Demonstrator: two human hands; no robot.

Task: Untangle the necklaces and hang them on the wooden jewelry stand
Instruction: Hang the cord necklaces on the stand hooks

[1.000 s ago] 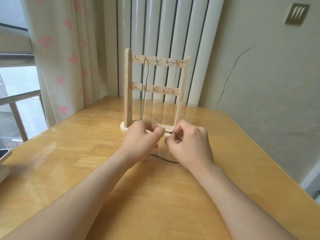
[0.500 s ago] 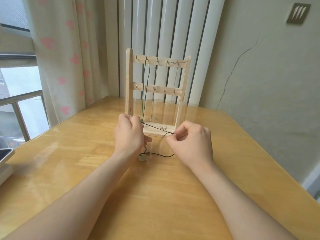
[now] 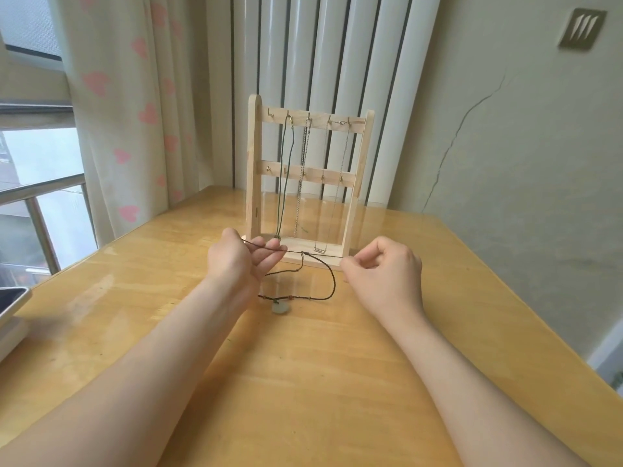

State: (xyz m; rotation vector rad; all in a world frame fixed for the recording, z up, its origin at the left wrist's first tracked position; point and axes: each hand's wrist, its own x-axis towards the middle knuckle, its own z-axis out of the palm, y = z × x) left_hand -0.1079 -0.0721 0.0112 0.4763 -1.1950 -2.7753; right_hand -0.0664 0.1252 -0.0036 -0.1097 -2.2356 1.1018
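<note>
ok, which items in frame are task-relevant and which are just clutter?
Job: dark cord necklace, stretched between left hand and right hand; its pale pendant; wooden jewelry stand; three hung necklaces.
Lying about: flat device at far left; heart-print curtain; wall plate.

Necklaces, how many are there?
4. Three hang on the stand: a green cord, a silver chain, a thin chain. The fourth, a black cord, is held by the left hand and right hand.
</note>
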